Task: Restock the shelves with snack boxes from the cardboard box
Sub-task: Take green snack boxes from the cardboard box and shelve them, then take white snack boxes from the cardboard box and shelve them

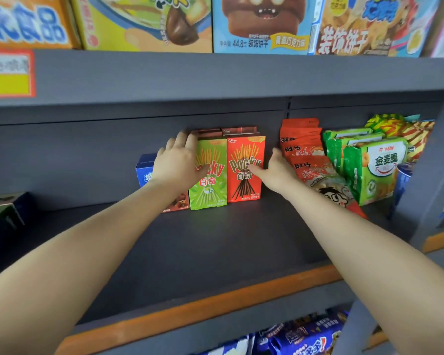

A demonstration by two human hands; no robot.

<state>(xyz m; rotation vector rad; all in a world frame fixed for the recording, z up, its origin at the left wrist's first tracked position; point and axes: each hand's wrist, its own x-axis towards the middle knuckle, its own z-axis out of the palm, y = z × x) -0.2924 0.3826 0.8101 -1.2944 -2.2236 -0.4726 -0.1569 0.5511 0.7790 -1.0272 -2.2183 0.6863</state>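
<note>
A green Pocky box [210, 190] and a red Pocky box [244, 185] stand upright side by side at the back of the dark grey shelf [215, 252]. A brown snack box [178, 203] stands just left of the green one, and more brown boxes [223, 131] stand behind them. My left hand [178, 162] lies over the brown box, fingers at its top and thumb across the green box front. My right hand [276, 171] holds the red box, thumb on its front and fingers at its right side. The cardboard box is out of view.
A blue box [144, 170] stands left of my left hand. Red snack bags [301, 149] and green snack bags [377, 167] fill the shelf's right end. A grey upright post [426, 170] closes the right side. Large snack boxes [262, 21] sit on the shelf above.
</note>
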